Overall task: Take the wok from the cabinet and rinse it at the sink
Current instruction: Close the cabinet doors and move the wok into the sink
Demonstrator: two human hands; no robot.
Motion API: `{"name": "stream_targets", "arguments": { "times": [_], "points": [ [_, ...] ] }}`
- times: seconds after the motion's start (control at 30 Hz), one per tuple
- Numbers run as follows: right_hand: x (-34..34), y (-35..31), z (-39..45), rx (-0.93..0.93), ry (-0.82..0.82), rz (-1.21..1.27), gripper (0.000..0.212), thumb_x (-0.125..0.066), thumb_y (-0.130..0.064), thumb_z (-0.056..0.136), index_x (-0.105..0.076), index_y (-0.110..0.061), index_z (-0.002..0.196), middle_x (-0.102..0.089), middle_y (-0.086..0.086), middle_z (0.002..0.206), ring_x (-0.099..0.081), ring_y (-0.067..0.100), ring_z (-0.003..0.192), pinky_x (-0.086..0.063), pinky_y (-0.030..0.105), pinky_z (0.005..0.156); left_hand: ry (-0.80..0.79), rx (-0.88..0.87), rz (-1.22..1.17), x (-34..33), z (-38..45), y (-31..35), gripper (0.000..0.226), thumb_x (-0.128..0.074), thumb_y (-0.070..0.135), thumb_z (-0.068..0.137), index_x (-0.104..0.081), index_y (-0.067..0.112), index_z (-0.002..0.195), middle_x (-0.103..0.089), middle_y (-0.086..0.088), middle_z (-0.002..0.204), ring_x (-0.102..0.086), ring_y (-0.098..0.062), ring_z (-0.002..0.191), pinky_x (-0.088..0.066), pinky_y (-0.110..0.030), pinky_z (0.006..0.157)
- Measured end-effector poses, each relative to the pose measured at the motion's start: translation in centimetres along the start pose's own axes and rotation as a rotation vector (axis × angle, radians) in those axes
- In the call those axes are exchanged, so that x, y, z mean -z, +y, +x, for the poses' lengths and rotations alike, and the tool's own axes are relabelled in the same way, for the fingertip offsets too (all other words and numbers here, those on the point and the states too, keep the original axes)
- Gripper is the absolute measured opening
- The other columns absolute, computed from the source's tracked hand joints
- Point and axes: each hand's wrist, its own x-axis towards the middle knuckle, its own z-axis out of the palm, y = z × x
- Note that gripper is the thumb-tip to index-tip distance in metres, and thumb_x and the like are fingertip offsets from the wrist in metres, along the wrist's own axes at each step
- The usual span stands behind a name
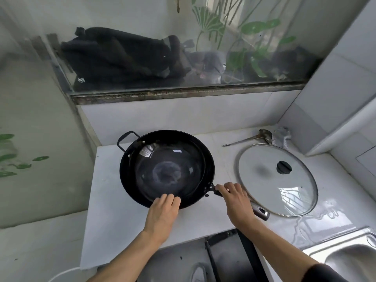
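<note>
A black wok (166,167) sits on the white counter (109,200), its loop handle at the far left and its long handle (261,212) pointing toward the near right. My right hand (238,200) is closed around the long handle close to the wok's rim. My left hand (164,210) lies on the near rim, fingers together and resting on the edge. The steel sink (350,259) shows at the bottom right corner.
A glass lid (276,180) with a black knob lies right of the wok, touching the long handle. A metal ladle (250,138) and a grey cloth (281,135) lie at the back right. An open dark cabinet door (234,259) is below the counter edge.
</note>
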Motion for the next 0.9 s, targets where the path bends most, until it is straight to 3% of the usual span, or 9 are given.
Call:
{"name": "stream_targets", "arguments": {
  "times": [0.33, 0.53, 0.73, 0.9],
  "points": [
    [-1.0, 0.8, -0.3, 0.017, 0.036, 0.032, 0.070, -0.057, 0.017, 0.060, -0.056, -0.021, 0.118, -0.054, 0.003, 0.108, -0.049, 0.027, 0.093, -0.045, 0.037, 0.076, -0.015, 0.005, -0.032, -0.4, -1.0, 0.5, 0.053, -0.082, -0.003, 0.041, -0.052, 0.019, 0.078, -0.051, 0.002, 0.073, -0.049, -0.017, 0.064, -0.045, -0.029, 0.056],
    [-0.5, -0.3, -2.0, -0.008, -0.001, 0.011, 0.063, -0.069, -0.005, 0.069, -0.052, -0.020, 0.128, -0.054, 0.004, 0.122, -0.049, 0.029, 0.108, -0.046, 0.044, 0.090, -0.035, 0.023, -0.074, -0.6, -3.0, 0.0, 0.044, -0.085, 0.016, 0.057, -0.057, 0.021, 0.092, -0.055, 0.004, 0.087, -0.052, -0.016, 0.078, -0.049, -0.028, 0.068],
    [-0.6, -2.3, -5.1, 0.027, -0.007, 0.023, 0.058, -0.064, -0.019, 0.083, -0.045, -0.020, 0.138, -0.044, 0.007, 0.142, -0.040, 0.030, 0.129, -0.037, 0.046, 0.105, 0.058, 0.067, -0.090, 0.6, -5.9, -0.6, 0.046, -0.077, 0.020, 0.072, -0.060, 0.015, 0.115, -0.060, -0.001, 0.110, -0.056, -0.022, 0.102, -0.051, -0.035, 0.091],
    [-2.3, -4.7, -7.8, 0.120, -0.103, 0.080, 0.052, -0.056, -0.024, 0.092, -0.039, -0.024, 0.141, -0.034, 0.005, 0.150, -0.029, 0.026, 0.137, -0.027, 0.042, 0.112, 0.094, 0.179, -0.095, 1.4, -9.3, -1.4, 0.038, -0.070, 0.019, 0.078, -0.060, 0.012, 0.114, -0.059, -0.003, 0.115, -0.055, -0.022, 0.102, -0.052, -0.035, 0.086]
  ]
}}
